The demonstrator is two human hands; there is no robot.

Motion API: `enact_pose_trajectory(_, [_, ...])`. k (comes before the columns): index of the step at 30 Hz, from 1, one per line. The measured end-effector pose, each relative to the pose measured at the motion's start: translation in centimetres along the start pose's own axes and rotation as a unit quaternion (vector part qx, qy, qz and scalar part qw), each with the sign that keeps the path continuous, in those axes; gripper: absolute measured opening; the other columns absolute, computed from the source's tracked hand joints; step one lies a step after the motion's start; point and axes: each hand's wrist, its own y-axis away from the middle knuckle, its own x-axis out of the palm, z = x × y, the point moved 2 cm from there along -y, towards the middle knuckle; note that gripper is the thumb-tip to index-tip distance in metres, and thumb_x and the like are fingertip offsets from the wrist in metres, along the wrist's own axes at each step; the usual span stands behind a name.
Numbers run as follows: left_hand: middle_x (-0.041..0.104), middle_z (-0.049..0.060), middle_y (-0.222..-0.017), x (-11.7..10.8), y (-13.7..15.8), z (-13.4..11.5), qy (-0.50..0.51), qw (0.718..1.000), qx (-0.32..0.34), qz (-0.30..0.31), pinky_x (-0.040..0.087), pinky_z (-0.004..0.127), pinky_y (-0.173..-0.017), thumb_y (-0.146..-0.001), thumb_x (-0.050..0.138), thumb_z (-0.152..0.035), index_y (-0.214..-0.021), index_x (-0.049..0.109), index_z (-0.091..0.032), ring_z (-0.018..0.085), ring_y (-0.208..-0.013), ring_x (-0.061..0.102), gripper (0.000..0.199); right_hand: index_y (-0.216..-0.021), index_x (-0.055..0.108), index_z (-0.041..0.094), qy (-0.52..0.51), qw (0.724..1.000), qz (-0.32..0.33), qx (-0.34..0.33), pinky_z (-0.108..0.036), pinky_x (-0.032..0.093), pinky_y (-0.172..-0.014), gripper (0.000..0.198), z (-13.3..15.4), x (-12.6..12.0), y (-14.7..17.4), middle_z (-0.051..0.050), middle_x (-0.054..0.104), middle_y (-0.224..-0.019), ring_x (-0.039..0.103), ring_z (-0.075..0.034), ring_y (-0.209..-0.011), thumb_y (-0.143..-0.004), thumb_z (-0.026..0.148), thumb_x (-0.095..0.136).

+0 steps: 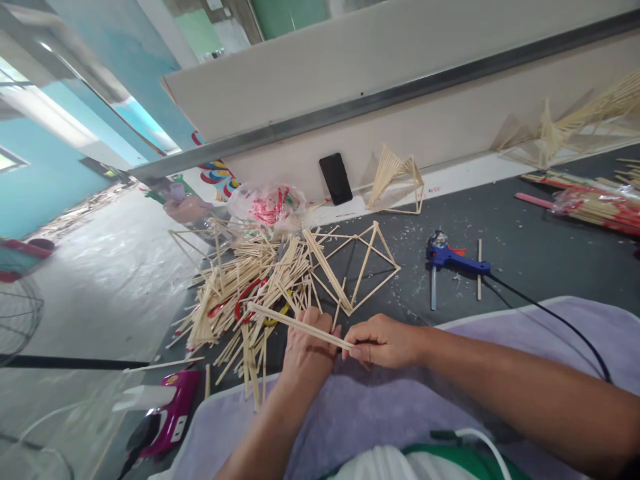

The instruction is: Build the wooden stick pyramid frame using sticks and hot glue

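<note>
My right hand (383,341) pinches the near end of some thin wooden sticks (300,325), which lie close together and slant up to the left. They pass over the back of my left hand (311,340). My left hand is closed, its fingers curled away from me at the edge of a heap of loose sticks (235,280); what they hold is hidden. Just beyond both hands stands an open frame of glued sticks (375,267). Red-handled (245,300) and yellow-handled (277,312) tools lie partly buried in the heap.
A blue glue gun (460,260) rests on the right, its cord crossing a purple towel (380,413). A phone (336,179) leans on the wall beside a small stick model (397,183). A plastic bag (270,203) lies behind the heap. A magenta power strip (177,410) sits lower left.
</note>
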Motion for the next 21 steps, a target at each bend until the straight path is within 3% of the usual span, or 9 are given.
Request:
enact_pose_trajectory(4, [0.051,0.006,-0.073,-0.2,0.3,1.9,-0.005,1.000,-0.003,-0.007,0.035,0.032,-0.071,-0.079,0.049,-0.023,-0.060,0.053,-0.018,0.019,-0.076,0.049,0.020,-0.095,0.062,0.013,0.015,1.000,-0.008,0.011,-0.016,0.040,-0.055,0.027,-0.1,-0.1,0.1,0.000,0.059,-0.063,0.055,-0.008,-0.057,-0.090,0.032,0.043])
enact_pose_trajectory(11, [0.053,0.005,-0.071,-2.5,0.4,6.2,-0.069,0.984,-0.163,-0.020,0.035,0.032,-0.068,-0.076,0.050,-0.029,-0.054,0.050,-0.019,0.020,-0.073,0.049,0.024,-0.097,0.062,0.013,0.019,0.999,-0.022,0.035,-0.016,0.039,-0.054,0.029,-0.4,-0.1,0.0,0.001,0.060,-0.063,0.054,-0.008,-0.055,-0.090,0.033,0.043])
enact_pose_trajectory(13, [0.055,0.005,-0.074,-3.1,0.5,6.4,-0.015,0.979,-0.194,-0.058,0.037,0.032,-0.070,-0.076,0.051,-0.033,-0.064,0.056,-0.019,0.020,-0.075,0.050,0.019,-0.098,0.062,0.014,0.023,0.998,-0.026,0.043,-0.016,0.039,-0.054,0.029,-0.6,-0.1,0.0,0.001,0.060,-0.063,0.055,-0.008,-0.056,-0.090,0.035,0.043])
enact_pose_trajectory(15, [0.057,0.005,-0.080,-3.3,0.7,5.8,0.123,0.967,-0.199,-0.101,0.039,0.031,-0.072,-0.074,0.055,-0.037,-0.082,0.062,-0.019,0.020,-0.078,0.052,0.021,-0.099,0.061,0.014,0.024,0.998,-0.027,0.052,-0.016,0.040,-0.054,0.030,-0.8,-0.1,0.0,0.001,0.060,-0.062,0.055,-0.008,-0.056,-0.090,0.035,0.043])
enact_pose_trajectory(17, [0.059,0.005,-0.083,-3.2,1.0,4.4,0.332,0.920,-0.180,-0.109,0.041,0.028,-0.069,-0.074,0.058,-0.040,-0.099,0.062,-0.018,0.018,-0.077,0.054,0.033,-0.099,0.061,0.014,0.026,0.998,-0.025,0.058,-0.016,0.039,-0.054,0.029,-1.0,-0.1,-0.1,0.002,0.059,-0.062,0.055,-0.009,-0.057,-0.090,0.035,0.043])
enact_pose_trajectory(18, [0.060,0.005,-0.083,-2.9,1.2,3.6,0.439,0.876,-0.173,-0.096,0.042,0.027,-0.066,-0.075,0.057,-0.040,-0.104,0.061,-0.018,0.017,-0.074,0.054,0.037,-0.098,0.062,0.014,0.028,0.998,-0.023,0.059,-0.016,0.039,-0.054,0.029,-1.0,-0.1,-0.1,0.002,0.059,-0.063,0.054,-0.009,-0.057,-0.090,0.035,0.044])
enact_pose_trajectory(21, [0.062,0.005,-0.081,-2.1,1.5,1.3,0.627,0.762,-0.156,-0.054,0.042,0.024,-0.058,-0.076,0.062,-0.034,-0.093,0.066,-0.017,0.013,-0.065,0.053,0.025,-0.090,0.062,0.014,0.020,0.998,-0.005,0.057,-0.016,0.039,-0.053,0.031,-0.7,-0.2,-0.1,0.001,0.057,-0.063,0.053,-0.008,-0.057,-0.090,0.039,0.043])
